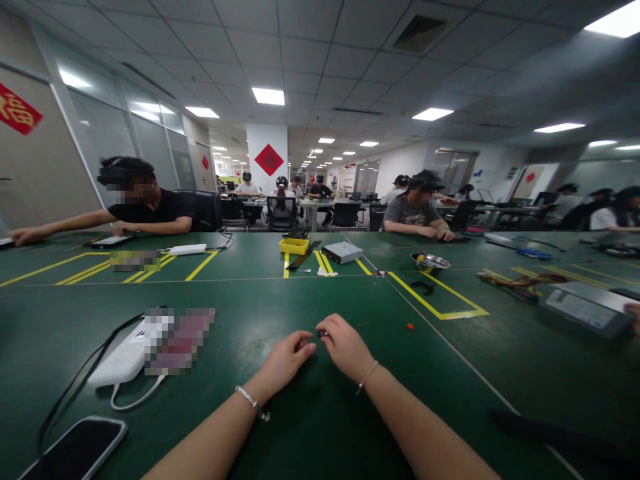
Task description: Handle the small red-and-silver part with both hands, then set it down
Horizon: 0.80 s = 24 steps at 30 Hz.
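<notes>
My right hand [345,341] is closed in a pinch above the green table. A small dark piece [323,333] shows at its fingertips, too small to name. Close beside it on the left, my left hand [286,359] has its fingers loosely bent and the thumb a little apart from them, with nothing visible between. The two hands face each other and do not touch. Nearest to them on the right lies a small orange piece [410,327].
On the left lie a white power bank [131,353] with cables and a phone [75,453]. Farther off are a yellow bin [294,247], a silver metal box [343,251], a metal bowl [431,262] and a power supply unit [585,308]. Two people sit across the table.
</notes>
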Each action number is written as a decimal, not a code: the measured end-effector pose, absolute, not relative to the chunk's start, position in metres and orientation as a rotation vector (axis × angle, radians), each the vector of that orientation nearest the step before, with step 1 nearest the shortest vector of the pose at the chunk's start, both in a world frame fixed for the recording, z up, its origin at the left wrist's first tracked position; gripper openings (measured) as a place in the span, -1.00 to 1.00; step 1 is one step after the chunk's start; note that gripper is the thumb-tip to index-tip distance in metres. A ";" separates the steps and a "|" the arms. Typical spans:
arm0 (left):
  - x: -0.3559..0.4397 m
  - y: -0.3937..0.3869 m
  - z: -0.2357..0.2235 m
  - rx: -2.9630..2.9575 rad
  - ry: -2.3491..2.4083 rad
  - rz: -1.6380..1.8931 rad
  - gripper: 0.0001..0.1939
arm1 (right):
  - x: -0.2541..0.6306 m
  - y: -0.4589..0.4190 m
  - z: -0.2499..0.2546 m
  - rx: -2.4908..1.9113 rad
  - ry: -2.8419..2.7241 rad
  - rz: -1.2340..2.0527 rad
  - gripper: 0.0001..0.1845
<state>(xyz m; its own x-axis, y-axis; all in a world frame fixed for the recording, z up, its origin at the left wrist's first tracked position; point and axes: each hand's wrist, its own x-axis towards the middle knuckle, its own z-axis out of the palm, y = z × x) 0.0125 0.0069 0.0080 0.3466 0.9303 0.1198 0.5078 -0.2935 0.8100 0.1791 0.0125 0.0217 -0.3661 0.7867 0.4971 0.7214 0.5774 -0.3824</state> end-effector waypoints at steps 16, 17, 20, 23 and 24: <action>0.008 0.016 0.004 1.235 0.997 0.983 -0.73 | 0.248 0.043 0.010 -1.767 -1.961 -0.064 -0.57; 0.007 0.017 0.003 1.207 0.986 0.996 -0.72 | 0.266 0.049 0.006 -1.931 -1.851 -0.113 -0.53; 0.007 0.019 0.001 1.156 0.962 0.998 -0.72 | 0.312 0.058 -0.007 -2.279 -1.602 -0.040 -0.40; 0.007 0.019 0.001 1.127 0.942 0.976 -0.72 | 0.330 0.058 -0.012 -2.397 -1.619 0.028 -0.45; 0.007 0.019 0.002 1.117 0.933 0.973 -0.72 | 0.331 0.057 -0.012 -2.412 -1.654 0.029 -0.50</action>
